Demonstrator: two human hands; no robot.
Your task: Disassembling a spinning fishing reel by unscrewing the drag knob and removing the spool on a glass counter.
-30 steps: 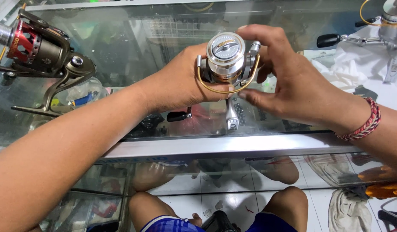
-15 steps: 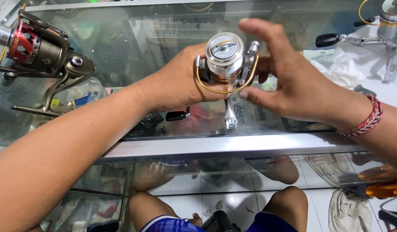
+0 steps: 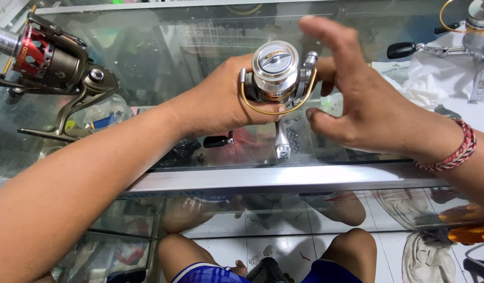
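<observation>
your left hand (image 3: 221, 105) is wrapping around the body of a small silver spinning reel (image 3: 276, 73), fingers closed firm on it, and you are holding it up above the glass counter top (image 3: 147, 63). the reel is pointing its round spool toward you: a shiny metal cylinder with a flat grooved face, smooth and bright. a thin gold wire bail (image 3: 276, 109) is curving under the spool like a half ring. below it the metal reel foot (image 3: 282, 142) is hanging down, narrow and flat, with a rounded end.

your right hand (image 3: 357, 99) is standing just beside the reel on its right side. it is wide open, the fingers spread and a little blurred, the thumb low near the bail. i cannot tell if any fingertip is touching the reel; it is not gripping anything. on this wrist you are wearing a braided bracelet (image 3: 454, 152) of red and pale threads, rough in texture.

further out, on the left of the counter, a bigger reel (image 3: 53, 68) is lying on the glass, with dark bronze body, a red ring with holes and a curved arm. on the far right another silver reel (image 3: 475, 23) with a black knob handle is resting on a crumpled white cloth (image 3: 430, 78). the counter has an aluminium front edge (image 3: 284, 179), matte and straight. under the glass, your bare knees and blue shorts (image 3: 210, 273) are showing over a white tiled floor (image 3: 284, 243).
</observation>
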